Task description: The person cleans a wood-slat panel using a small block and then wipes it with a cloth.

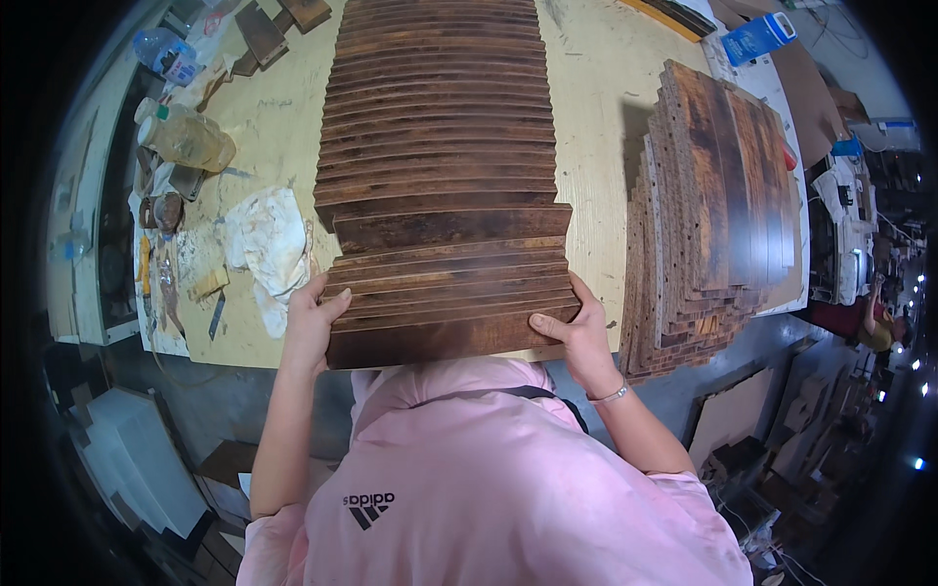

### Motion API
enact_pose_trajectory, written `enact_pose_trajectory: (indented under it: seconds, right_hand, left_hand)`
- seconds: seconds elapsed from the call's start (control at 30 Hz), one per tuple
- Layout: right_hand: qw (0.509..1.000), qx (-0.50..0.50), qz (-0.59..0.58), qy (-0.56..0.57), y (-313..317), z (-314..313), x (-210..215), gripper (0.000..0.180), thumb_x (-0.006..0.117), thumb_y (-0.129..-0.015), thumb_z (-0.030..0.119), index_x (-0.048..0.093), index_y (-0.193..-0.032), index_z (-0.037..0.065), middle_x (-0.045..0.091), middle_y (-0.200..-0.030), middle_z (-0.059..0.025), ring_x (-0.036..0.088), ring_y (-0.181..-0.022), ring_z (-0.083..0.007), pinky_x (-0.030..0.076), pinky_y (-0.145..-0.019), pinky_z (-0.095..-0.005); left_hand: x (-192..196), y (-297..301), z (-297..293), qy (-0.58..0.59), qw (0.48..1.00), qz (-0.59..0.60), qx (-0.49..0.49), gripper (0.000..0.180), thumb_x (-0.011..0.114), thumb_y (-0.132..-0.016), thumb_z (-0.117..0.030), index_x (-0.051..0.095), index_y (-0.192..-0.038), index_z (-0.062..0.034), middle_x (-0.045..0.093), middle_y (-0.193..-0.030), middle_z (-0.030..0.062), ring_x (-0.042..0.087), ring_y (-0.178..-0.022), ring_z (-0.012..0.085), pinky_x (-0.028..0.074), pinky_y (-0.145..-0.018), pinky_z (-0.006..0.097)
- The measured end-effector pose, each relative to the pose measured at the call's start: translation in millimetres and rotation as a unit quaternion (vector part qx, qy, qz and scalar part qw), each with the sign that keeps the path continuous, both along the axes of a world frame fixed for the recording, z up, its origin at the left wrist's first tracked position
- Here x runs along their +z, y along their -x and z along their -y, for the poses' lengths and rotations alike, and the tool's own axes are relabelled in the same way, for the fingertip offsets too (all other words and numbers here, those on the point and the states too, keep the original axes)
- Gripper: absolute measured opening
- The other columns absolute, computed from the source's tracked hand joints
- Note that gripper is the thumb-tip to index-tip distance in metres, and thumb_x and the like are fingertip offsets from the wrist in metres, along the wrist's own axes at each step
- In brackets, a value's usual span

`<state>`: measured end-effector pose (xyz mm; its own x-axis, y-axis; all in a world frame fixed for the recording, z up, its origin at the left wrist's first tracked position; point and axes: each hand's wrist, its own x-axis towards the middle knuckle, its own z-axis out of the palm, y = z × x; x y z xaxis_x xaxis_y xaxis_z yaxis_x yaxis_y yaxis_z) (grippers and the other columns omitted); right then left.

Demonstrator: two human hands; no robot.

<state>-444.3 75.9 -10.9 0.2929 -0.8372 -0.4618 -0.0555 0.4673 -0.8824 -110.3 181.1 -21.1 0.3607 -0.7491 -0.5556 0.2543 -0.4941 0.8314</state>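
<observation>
Dark brown wooden boards (440, 117) stand on edge, packed side by side in a long row down the middle of the table. At its near end a bundle of several such boards (449, 303) sits slightly out of line with the rest. My left hand (311, 320) clasps the left ends of this bundle, thumb on top. On the opposite ends, my right hand (582, 337) does the same, its thumb lying over the top near the front board. Both hands' other fingers are largely hidden behind the board ends. One board (454, 227) just behind the bundle leans and sticks up higher.
To the right, a tall stack of wood-faced panels (723, 186) rises by the pale tabletop (591, 127). A stained white cloth (269, 244), plastic jugs (186, 137) and a clear bottle (164, 57) lie on the left. At the far right is a blue container (758, 39).
</observation>
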Motion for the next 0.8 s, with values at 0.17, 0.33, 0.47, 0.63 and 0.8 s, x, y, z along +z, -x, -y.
enact_pose_trajectory:
  seconds: [0.17, 0.33, 0.47, 0.63, 0.8]
  right_hand:
    - [0.997, -0.012, 0.013, -0.074, -6.4, 7.2, 24.8, 0.058, 0.076, -0.080, -0.007, 0.053, -0.133, -0.010, 0.067, -0.123, -0.0162, 0.066, -0.109, -0.0202, 0.053, -0.099, -0.0322]
    - [0.997, 0.008, -0.005, -0.070, -6.4, 17.8, 33.6, 0.053, 0.075, -0.081, -0.006, 0.054, -0.129, -0.012, 0.068, -0.121, -0.0170, 0.067, -0.107, -0.0197, 0.055, -0.095, -0.0322]
    - [0.996, 0.012, -0.021, -0.082, -6.3, 20.9, 36.5, 0.051, 0.075, -0.081, -0.006, 0.055, -0.127, -0.013, 0.069, -0.119, -0.0171, 0.067, -0.106, -0.0197, 0.055, -0.095, -0.0323]
    - [0.995, 0.020, -0.035, -0.096, -3.0, 22.8, 37.1, 0.050, 0.076, -0.081, -0.005, 0.057, -0.126, -0.011, 0.069, -0.119, -0.0175, 0.068, -0.105, -0.0195, 0.055, -0.094, -0.0318]
    - [0.998, 0.030, -0.035, -0.044, -1.5, 18.5, 31.3, 0.056, 0.077, -0.078, -0.004, 0.056, -0.129, -0.011, 0.069, -0.120, -0.0164, 0.066, -0.108, -0.0196, 0.052, -0.098, -0.0318]
  left_hand:
    - [-1.7, -10.5, 0.7, -0.058, 0.998, -0.001, -0.031, 0.028, 0.062, -0.095, -0.005, 0.065, -0.118, 0.0107, 0.073, -0.103, 0.0152, 0.070, -0.086, 0.0177, 0.056, -0.078, 0.031]
    - [7.5, -11.4, 7.1, -0.121, 0.992, 0.012, -0.042, 0.019, 0.061, -0.096, -0.009, 0.071, -0.101, 0.0066, 0.072, -0.088, 0.0086, 0.066, -0.076, 0.0126, 0.052, -0.070, 0.027]
    - [8.3, -14.5, 10.4, -0.130, 0.990, 0.026, -0.046, 0.018, 0.060, -0.094, -0.009, 0.069, -0.084, 0.0035, 0.065, -0.075, 0.0041, 0.059, -0.067, 0.0104, 0.047, -0.062, 0.027]
    - [-2.7, -22.7, 11.3, -0.121, 0.987, 0.070, -0.085, 0.020, 0.063, -0.091, -0.008, 0.066, -0.075, 0.0032, 0.059, -0.068, 0.0029, 0.052, -0.062, 0.0106, 0.042, -0.057, 0.031]
    - [-8.3, -21.0, 10.4, -0.077, 0.984, 0.138, -0.085, 0.012, 0.064, -0.091, -0.006, 0.069, -0.088, 0.0049, 0.062, -0.071, 0.0021, 0.054, -0.067, 0.0082, 0.042, -0.060, 0.028]
